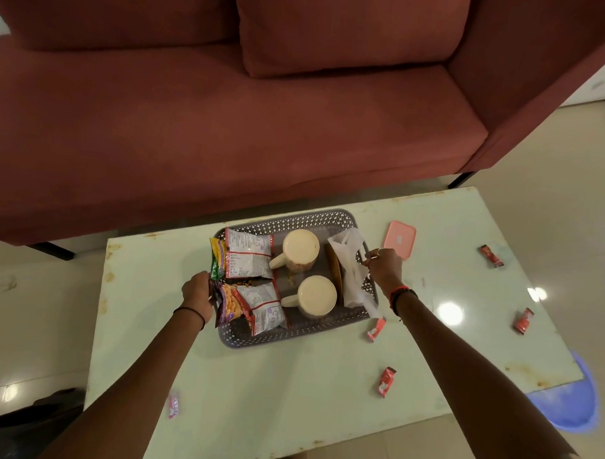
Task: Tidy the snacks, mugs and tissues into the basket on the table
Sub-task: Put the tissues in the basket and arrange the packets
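Two mugs [301, 246] [317, 294] in basket [287, 218] | left hand [198, 289], right hand [385, 265] grip ends

One wide-angle view, worn on the person's head, faces forward and steeply down from above the near edge of the tabletop [288, 393]. Both forearms run up from the lower corners to the left hand [197, 291] and right hand [385, 266] at the basket [290, 336] in mid-frame, close to the camera. The sofa [229, 123] fills the upper half, and the floor [536, 169] shows at both sides.
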The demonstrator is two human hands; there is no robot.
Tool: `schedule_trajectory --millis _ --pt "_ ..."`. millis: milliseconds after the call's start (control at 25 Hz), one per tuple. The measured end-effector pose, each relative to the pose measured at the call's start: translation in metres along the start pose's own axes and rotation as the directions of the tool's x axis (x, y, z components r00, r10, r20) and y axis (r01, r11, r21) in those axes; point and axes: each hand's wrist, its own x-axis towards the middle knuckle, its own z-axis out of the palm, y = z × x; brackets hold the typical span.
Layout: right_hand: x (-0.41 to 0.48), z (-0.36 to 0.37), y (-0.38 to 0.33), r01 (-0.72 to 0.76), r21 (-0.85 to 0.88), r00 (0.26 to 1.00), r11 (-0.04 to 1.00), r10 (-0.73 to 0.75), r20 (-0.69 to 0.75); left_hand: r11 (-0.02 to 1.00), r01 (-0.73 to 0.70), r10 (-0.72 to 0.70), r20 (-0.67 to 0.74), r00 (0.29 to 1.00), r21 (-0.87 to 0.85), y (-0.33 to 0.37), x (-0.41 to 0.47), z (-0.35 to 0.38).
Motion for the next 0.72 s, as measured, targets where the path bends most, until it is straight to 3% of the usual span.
schedule_trajectory --millis 40,120,240,720 --pt "0.005 -0.003 0.0 0.007 -0.007 1.0 1.0 -0.007 -0.012 0.985 0.099 -0.091 0.065 0.994 -0.14 0.001 0.003 0.01" --pt "0.014 -0.009 0.0 0.014 -0.021 0.999 1.0 -0.015 -0.039 0.978 0.183 -0.168 0.139 0.976 -0.103 0.001 0.009 0.022" --pt "0.024 -0.013 0.003 0.025 -0.04 0.998 0.999 -0.027 -0.052 0.998 0.028 -0.036 0.142 0.989 0.061 -0.002 0.002 0.027" --pt "0.038 -0.014 0.024 -0.011 -0.07 0.999 0.998 0.008 -0.051 0.992 0.034 -0.056 0.184 0.981 0.117 -0.008 0.026 0.046"
